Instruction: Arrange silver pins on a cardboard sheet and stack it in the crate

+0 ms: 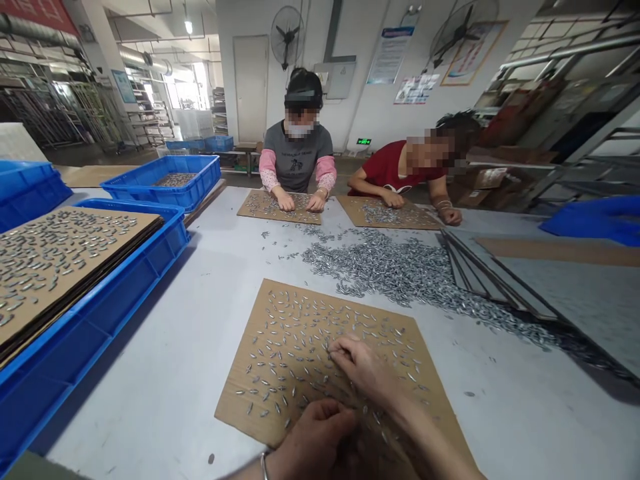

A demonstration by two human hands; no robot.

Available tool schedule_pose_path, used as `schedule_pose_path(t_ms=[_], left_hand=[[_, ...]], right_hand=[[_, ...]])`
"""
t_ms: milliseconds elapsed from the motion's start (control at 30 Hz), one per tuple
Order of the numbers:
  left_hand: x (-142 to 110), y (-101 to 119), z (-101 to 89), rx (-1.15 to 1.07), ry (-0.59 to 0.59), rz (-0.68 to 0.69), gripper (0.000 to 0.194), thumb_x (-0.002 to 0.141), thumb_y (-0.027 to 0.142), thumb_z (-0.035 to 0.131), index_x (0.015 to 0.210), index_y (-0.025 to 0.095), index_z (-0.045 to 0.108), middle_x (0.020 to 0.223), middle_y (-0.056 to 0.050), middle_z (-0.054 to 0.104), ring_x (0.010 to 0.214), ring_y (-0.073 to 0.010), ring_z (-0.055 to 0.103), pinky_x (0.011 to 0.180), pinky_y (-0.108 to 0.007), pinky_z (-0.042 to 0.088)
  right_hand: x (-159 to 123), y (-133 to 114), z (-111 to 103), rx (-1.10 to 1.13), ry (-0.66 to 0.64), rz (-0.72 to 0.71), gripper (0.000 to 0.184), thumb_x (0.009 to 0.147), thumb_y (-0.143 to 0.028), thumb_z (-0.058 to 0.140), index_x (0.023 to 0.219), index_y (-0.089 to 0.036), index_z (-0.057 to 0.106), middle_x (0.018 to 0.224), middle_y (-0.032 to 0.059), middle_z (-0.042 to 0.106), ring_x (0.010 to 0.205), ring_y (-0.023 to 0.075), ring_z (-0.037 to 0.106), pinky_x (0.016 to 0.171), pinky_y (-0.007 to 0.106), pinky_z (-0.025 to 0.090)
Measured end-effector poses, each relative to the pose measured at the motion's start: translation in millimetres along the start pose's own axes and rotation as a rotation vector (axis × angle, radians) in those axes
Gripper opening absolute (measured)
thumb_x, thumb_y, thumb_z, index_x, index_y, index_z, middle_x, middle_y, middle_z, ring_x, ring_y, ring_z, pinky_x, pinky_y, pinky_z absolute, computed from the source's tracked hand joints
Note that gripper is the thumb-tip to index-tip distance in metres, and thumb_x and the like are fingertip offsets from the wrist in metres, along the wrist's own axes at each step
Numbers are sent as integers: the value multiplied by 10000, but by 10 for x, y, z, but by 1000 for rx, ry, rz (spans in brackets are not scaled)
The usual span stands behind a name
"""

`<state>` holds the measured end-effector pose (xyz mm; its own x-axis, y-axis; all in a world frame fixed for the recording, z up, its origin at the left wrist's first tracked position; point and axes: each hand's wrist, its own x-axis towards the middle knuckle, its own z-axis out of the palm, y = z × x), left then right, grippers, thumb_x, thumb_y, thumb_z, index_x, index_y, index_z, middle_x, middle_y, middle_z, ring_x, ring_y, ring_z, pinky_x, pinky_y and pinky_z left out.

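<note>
The small metal pieces [287,423] lie spaced out on one cardboard sheet [233,408], and I read their long axes as mixed: many near the lower left stand steep to my view, while many along the far right slant down to the right. There are too many for me to count. The sheet is skewed, its far edge dropping toward the right.

My right grip [357,360] is over the middle of the sheet, fingertips drawn narrow among the pieces; my left grip [323,430] is curled near the close edge. I cannot tell whether either one is closed on a piece.

Beyond the sheet, one loose pile [395,263] of the same pieces spreads across the white desk [165,347], axes pointing every way. On my left I count three blue bins [125,303], the nearest carrying a stack of cardboard [107,253] topped with pieces.

Opposite me are two co-workers, one in a grey shirt [300,163], one in a red shirt [387,170], each with hands at a sheet of pieces. Behind them I count two wall fans [287,37]. The grey shirt's lettering, the wall posters [391,55] and the red banner [37,13] bear print that I cannot read
</note>
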<state>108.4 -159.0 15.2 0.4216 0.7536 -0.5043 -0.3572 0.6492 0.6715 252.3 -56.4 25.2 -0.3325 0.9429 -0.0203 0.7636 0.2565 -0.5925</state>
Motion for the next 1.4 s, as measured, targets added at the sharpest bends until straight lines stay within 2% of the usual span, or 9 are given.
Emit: schedule_pose_path(t_ms=[133,267,433,633,733,833,1033,1167,1400], left_hand=[[57,-46,-19,18,-30,-28,479,584,600,802,672,205,546,539,32,554,391,-76,439,404,-247,238],[72,-66,-17,9,-22,-36,454,588,569,803,682,204,550,553,23,571,402,-81,448,419,-248,264],[58,-48,-11,0,-27,-19,456,584,574,798,678,207,544,560,22,580,407,-78,447,416,-244,265],[84,-56,-11,-29,-5,-15,459,559,573,805,661,207,548,554,26,577,395,-70,447,405,-247,271],[94,-60,-13,-8,-15,-22,489,554,604,807,671,201,556,568,23,582,395,-68,448,403,-246,262],[108,-71,-27,4,-22,-32,511,532,628,797,683,212,543,566,29,574,392,-74,444,393,-246,251],[161,-124,-70,17,-18,-6,412,583,551,754,689,208,552,579,19,584,411,-82,442,411,-253,269],[163,-139,-74,14,-21,-24,358,629,487,754,698,212,536,611,16,602,424,-86,447,430,-246,270],[134,-111,-49,3,-37,-6,433,590,556,788,669,218,528,584,22,594,401,-83,437,404,-252,271]], right_hand=[[64,0,73,-161,-81,-52,239,946,-218,477,799,-222,666,903,49,677,882,196,630,788,286,413],[130,34,120,-211,-149,-63,230,950,-187,489,791,-218,653,914,47,666,890,193,628,786,280,399],[180,81,165,-203,-106,-82,156,909,-158,510,824,-227,621,904,34,647,859,189,617,779,274,403],[247,92,-47,-192,-7,-69,201,964,-254,489,871,-229,666,901,52,683,859,206,628,776,292,413],[286,36,-84,-295,-78,-66,230,970,-243,498,831,-218,680,883,62,698,830,203,625,742,291,384],[323,-51,-21,-390,-151,-47,212,964,-202,525,826,-205,686,913,74,721,850,196,643,735,281,363],[398,-189,61,-549,-198,32,220,967,-179,530,856,-183,720,953,126,752,884,230,697,695,293,338],[428,-209,61,-543,-188,-3,230,950,-149,507,845,-176,709,941,129,755,853,228,697,672,297,320],[436,-57,38,-412,-110,-109,212,948,-153,503,806,-194,654,867,76,709,785,187,635,691,279,330]])
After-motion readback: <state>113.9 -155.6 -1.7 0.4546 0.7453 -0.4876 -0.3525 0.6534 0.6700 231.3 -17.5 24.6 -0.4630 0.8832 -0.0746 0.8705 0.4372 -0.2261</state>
